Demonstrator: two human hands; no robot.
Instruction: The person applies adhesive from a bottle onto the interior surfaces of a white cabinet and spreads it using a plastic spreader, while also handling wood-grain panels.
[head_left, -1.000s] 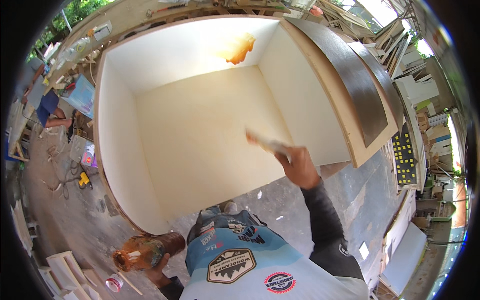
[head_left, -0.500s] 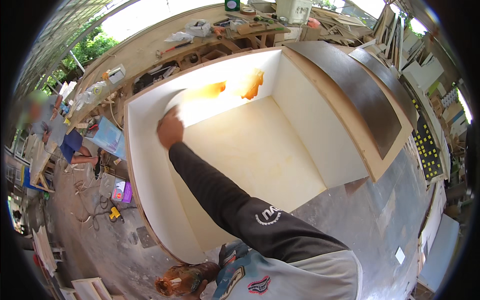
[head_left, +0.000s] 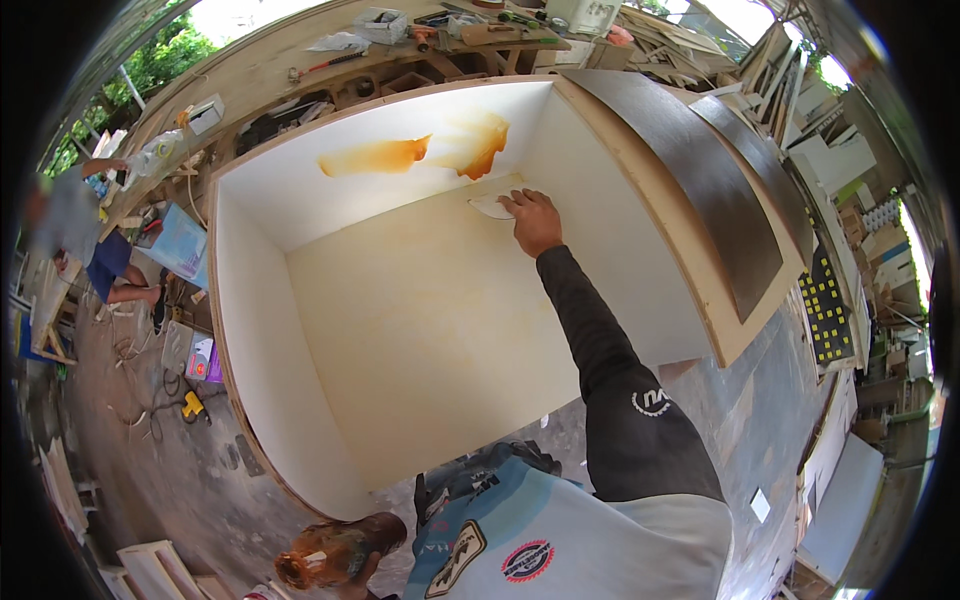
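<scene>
My right hand (head_left: 537, 222) reaches into a large open wooden box (head_left: 420, 330) with white inner walls and a cream-coloured bottom panel. It is closed on a thin white flat spreader (head_left: 488, 207), near the far right inner corner. Amber glue-like smears (head_left: 375, 157) lie on the far white wall, with a second, streaked patch (head_left: 485, 150) closer to that corner. At the lower left, my left hand (head_left: 366, 572), partly hidden, grips a brown-stained bottle (head_left: 325, 552) tilted sideways, its amber-coated end toward the left.
Dark brown curved panels (head_left: 690, 150) rest on the box's right side. A workbench behind carries tools and plastic bags (head_left: 380, 25). At the left, a person (head_left: 85, 225) stands by the bench, and a yellow-and-black power tool (head_left: 194, 405) lies on the floor with cables.
My right hand has swept from the left end of the far wall across to the far right corner, keeping the spreader. The bottle stays in my left hand; the view has shifted slightly.
</scene>
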